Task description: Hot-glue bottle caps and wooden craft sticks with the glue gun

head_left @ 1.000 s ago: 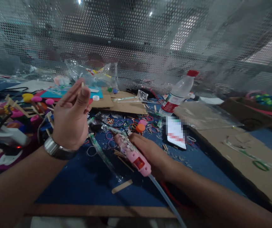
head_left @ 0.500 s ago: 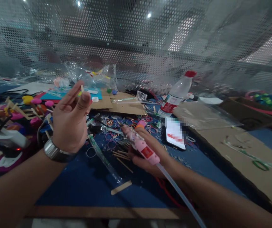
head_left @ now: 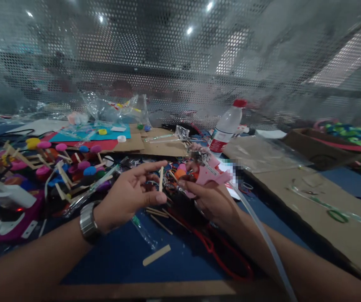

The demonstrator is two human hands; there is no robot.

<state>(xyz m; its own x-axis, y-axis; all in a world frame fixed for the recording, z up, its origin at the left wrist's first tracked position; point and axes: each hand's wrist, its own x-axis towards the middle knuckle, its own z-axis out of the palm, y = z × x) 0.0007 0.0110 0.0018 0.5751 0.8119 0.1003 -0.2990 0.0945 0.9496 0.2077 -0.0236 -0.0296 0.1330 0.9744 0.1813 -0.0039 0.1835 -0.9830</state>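
My left hand (head_left: 126, 195) pinches a short wooden stick (head_left: 161, 179) upright between thumb and index finger. In my right hand (head_left: 212, 201) is a pink hot glue gun (head_left: 213, 172), its smeared front end pointing up and away. A clear glue stick (head_left: 267, 239) runs out of its rear toward me. An orange piece (head_left: 180, 171) shows close to the right fingertips; whether they hold it too, I cannot tell. Below the hands, a flat craft stick (head_left: 156, 255) lies on the blue table (head_left: 111, 266), with several thin wooden sticks (head_left: 158, 219) behind it.
Colourful pieces with wooden sticks (head_left: 82, 165) crowd the left, beside a purple power strip (head_left: 37, 214). A red-capped bottle (head_left: 226, 128) stands behind a phone (head_left: 234, 191). Cardboard (head_left: 294, 197) covers the right side. A red cord (head_left: 231, 268) lies near the front edge.
My left hand has come down and right, turning the wooden stick into view. My right hand has moved slightly right and tilted the glue gun; the view has shifted a little.
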